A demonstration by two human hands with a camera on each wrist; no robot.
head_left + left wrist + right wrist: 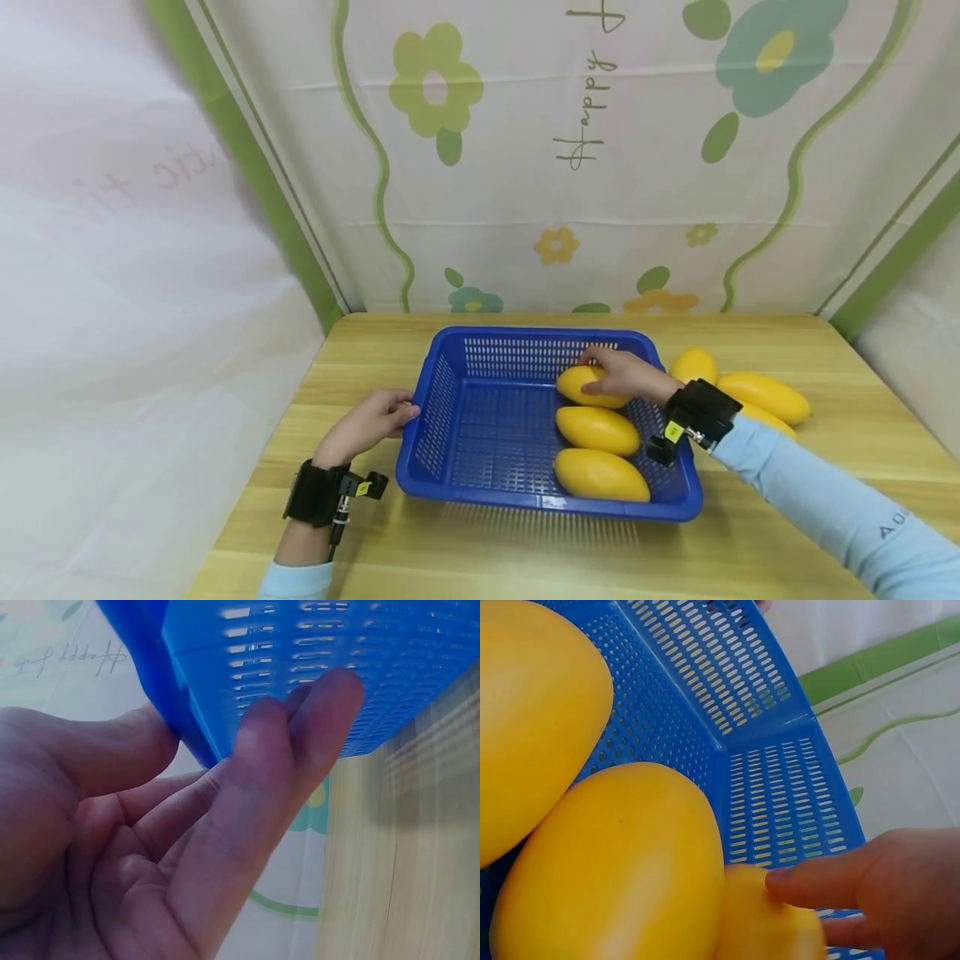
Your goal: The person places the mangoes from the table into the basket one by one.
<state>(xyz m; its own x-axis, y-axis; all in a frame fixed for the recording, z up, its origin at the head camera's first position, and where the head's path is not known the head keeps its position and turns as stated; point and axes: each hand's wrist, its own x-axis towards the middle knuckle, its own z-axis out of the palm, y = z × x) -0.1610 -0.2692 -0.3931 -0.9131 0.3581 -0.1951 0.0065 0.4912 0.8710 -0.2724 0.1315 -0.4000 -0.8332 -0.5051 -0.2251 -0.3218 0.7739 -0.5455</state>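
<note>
Clamps in fingers: rim of blue basket (517,498), left hand (369,425) | farthest yellow fruit (573,383) inside, right hand (626,375)

The slotted blue basket (495,433) looks like smooth plastic, shiny along its near edge. The yellow fruits (597,431) are smooth and softly glossy. The bench (465,571) shows wood grain under a slight sheen; the far curtain (510,192) looks like creased, matt cloth.

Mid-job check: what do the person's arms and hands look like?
The left sleeve and right sleeve are light blue, the right with dark lettering. Black wrist bands carry small black cameras and yellow tags; a dark cable shows on the left. The left hand and right hand wear no gloves.
</note>
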